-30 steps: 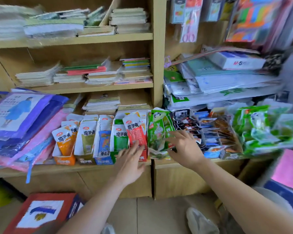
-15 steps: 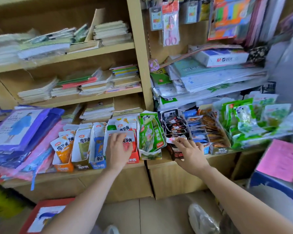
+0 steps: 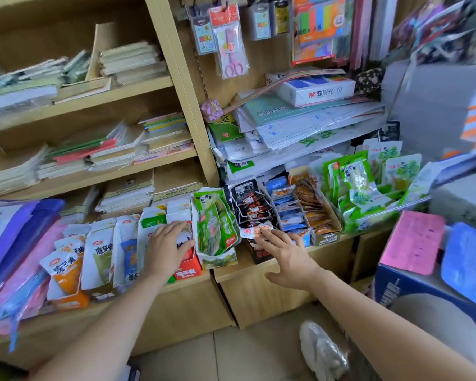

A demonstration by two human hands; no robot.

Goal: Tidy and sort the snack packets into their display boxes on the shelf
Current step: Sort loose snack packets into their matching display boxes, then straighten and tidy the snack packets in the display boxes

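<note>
A row of snack display boxes lines the low shelf (image 3: pixel 275 266). My left hand (image 3: pixel 167 247) lies flat on the white packets standing in the red box (image 3: pixel 188 269), fingers spread, gripping nothing. To its right stands a green panda box (image 3: pixel 215 229). My right hand (image 3: pixel 287 253) reaches over the black box (image 3: pixel 248 204), its fingertips touching a small white-and-orange packet (image 3: pixel 254 231) at the box's front; whether it grips the packet I cannot tell. Blue (image 3: pixel 289 210) and orange (image 3: pixel 318 215) packet rows follow, then green packets (image 3: pixel 363 188).
An orange box (image 3: pixel 66 273) and white packet boxes stand at the left, beside purple and pink plastic bags (image 3: pixel 17 243). Stacked notebooks fill the upper shelves. A paper pile (image 3: pixel 300 127) lies above the snacks. A blue carton with a pink sheet (image 3: pixel 412 243) stands at the right.
My left hand has moved up onto the packets in the red box. My right hand has slid right from the green panda box to the front of the black box. The view has shifted.
</note>
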